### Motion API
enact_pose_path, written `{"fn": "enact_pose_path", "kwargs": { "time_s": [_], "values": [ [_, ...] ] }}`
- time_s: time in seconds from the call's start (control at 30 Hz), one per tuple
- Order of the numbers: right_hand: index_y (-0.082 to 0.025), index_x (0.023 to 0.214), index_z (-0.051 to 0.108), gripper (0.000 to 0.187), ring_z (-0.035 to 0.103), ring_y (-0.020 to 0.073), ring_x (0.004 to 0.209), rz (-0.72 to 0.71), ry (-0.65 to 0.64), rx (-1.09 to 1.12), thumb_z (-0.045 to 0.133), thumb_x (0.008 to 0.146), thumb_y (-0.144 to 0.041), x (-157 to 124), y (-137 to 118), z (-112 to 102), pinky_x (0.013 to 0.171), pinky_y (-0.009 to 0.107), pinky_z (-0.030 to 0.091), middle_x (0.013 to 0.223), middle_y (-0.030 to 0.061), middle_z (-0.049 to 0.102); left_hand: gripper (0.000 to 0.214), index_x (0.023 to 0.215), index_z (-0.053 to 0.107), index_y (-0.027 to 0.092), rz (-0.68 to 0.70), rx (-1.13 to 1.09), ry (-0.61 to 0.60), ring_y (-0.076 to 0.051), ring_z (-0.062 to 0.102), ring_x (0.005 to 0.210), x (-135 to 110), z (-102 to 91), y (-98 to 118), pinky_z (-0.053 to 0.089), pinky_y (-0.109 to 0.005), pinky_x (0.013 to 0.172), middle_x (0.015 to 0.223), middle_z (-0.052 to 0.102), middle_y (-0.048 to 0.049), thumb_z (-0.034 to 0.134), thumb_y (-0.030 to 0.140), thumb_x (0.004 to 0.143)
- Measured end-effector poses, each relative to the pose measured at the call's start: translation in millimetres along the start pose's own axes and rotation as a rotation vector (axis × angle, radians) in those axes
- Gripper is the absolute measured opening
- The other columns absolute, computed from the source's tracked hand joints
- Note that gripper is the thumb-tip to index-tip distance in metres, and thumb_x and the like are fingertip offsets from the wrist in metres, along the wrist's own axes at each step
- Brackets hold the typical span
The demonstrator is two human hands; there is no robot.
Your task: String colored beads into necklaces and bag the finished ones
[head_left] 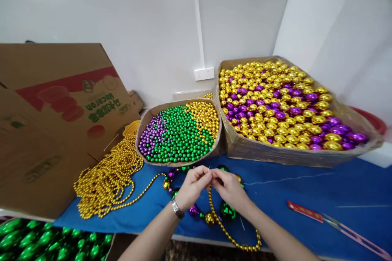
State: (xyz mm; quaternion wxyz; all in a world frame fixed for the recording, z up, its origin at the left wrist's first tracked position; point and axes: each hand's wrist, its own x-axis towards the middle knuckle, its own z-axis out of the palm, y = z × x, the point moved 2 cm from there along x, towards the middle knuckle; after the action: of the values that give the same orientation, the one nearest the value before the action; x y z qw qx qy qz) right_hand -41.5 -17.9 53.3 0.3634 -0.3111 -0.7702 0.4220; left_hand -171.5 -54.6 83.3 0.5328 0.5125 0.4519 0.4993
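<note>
My left hand (192, 185) and my right hand (229, 187) meet over the blue table cover (306, 191), fingertips pinched together on a thin white thread (275, 180) that trails off to the right. Under and around them lies a bead necklace (211, 216) of gold chain with large green, purple and gold balls. A watch sits on my left wrist. Part of the necklace hangs over the table's front edge.
A pile of gold bead strings (107, 181) lies at left. Behind the hands stands a small box of green, purple and gold beads (180, 132), and a big box of gold and purple balls (284, 101). Flattened cardboard (52, 122) leans left. Green balls (45, 242) fill a box below. Scissors (337, 226) lie right.
</note>
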Motion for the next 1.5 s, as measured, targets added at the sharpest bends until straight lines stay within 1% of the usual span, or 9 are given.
{"fn": "enact_pose_path", "kwargs": {
  "time_s": [0.3,0.53,0.7,0.87,1.0,1.13,1.23,1.33,1.5],
  "values": [
    [-0.022,0.075,0.07,0.019,0.053,0.0152,0.07,0.069,0.064,0.133,0.061,0.081,-0.038,-8,-12,-36,0.066,0.026,0.041,0.075,0.0023,0.058,0.029,0.086,0.061,0.013,0.005,0.113,0.082,-0.011,0.056,0.059,-1,-5.6,3,0.044,-0.023,0.059,0.07,0.062,-0.0027,0.054,0.041,0.084],
    [-0.022,0.076,0.058,0.027,0.059,0.0172,0.085,0.197,0.188,0.667,0.055,0.083,-0.048,-17,-2,-32,0.078,0.034,0.047,0.091,0.0025,0.062,0.023,0.071,0.058,0.018,0.155,0.488,0.235,-0.016,0.052,0.073,-5,-17.2,-4,0.041,-0.026,0.07,0.075,0.06,-0.004,0.053,0.037,0.084],
    [-0.025,0.072,0.047,0.027,0.054,0.0113,0.063,0.254,0.341,1.029,0.054,0.083,-0.049,-19,13,-28,0.085,0.039,0.048,0.06,-0.0073,0.046,0.027,0.065,0.044,0.017,-0.129,-0.247,0.167,-0.01,0.045,0.056,-6,-17.3,-27,0.033,-0.022,0.048,0.082,0.06,-0.0053,0.054,0.036,0.082],
    [-0.023,0.069,0.042,0.029,0.029,0.0061,0.044,0.309,0.404,1.122,0.063,0.077,-0.042,-21,23,-30,0.05,0.021,0.044,0.055,-0.0098,0.026,0.025,0.071,0.04,0.018,-0.145,-0.76,0.096,-0.006,0.036,0.047,0,-4.6,-35,0.027,-0.017,0.044,0.061,0.047,0.0034,0.058,0.032,0.081],
    [-0.022,0.064,0.034,0.037,0.022,0.0055,0.043,0.341,0.389,1.042,0.063,0.078,-0.04,-26,25,-29,0.042,0.017,0.03,0.055,-0.0098,0.023,0.028,0.066,0.038,0.017,-0.169,-0.661,0.129,-0.004,0.022,0.04,-1,-8.6,-49,0.016,-0.016,0.04,0.048,0.029,0.0081,0.06,0.029,0.08],
    [-0.022,0.069,0.042,0.032,0.024,0.0057,0.044,0.36,0.305,0.875,0.06,0.08,-0.046,-28,19,-31,0.044,0.019,0.03,0.055,-0.0097,0.028,0.027,0.068,0.041,0.017,-0.137,-0.483,0.159,-0.006,0.03,0.043,-7,-13.6,-49,0.025,-0.018,0.042,0.053,0.043,0.0043,0.053,0.035,0.084],
    [-0.022,0.082,0.055,0.025,0.031,0.0064,0.046,0.356,0.205,0.72,0.067,0.075,-0.042,-25,7,-36,0.045,0.02,0.028,0.054,-0.0091,0.036,0.025,0.07,0.052,0.015,0.064,-0.086,0.134,-0.012,0.053,0.07,-7,-9.8,-25,0.042,-0.025,0.065,0.092,0.061,-0.0083,0.051,0.035,0.086],
    [-0.021,0.087,0.063,0.021,0.038,0.0082,0.049,0.234,0.03,0.304,0.066,0.076,-0.039,-19,-10,-39,0.048,0.021,0.029,0.053,-0.0067,0.044,0.023,0.073,0.06,0.015,0.288,0.268,0.07,-0.022,0.048,0.11,-3,2.2,2,0.035,-0.034,0.095,0.124,0.051,-0.0113,0.052,0.032,0.086],
    [-0.021,0.079,0.062,0.028,0.051,0.0139,0.064,0.072,-0.037,-0.098,0.045,0.09,-0.04,-17,-34,-47,0.057,0.024,0.036,0.07,0.0009,0.057,0.025,0.078,0.058,0.016,0.306,0.115,0.015,-0.025,0.049,0.112,12,19.3,2,0.039,-0.035,0.091,0.123,0.053,-0.0119,0.051,0.038,0.086]
  ]
}}
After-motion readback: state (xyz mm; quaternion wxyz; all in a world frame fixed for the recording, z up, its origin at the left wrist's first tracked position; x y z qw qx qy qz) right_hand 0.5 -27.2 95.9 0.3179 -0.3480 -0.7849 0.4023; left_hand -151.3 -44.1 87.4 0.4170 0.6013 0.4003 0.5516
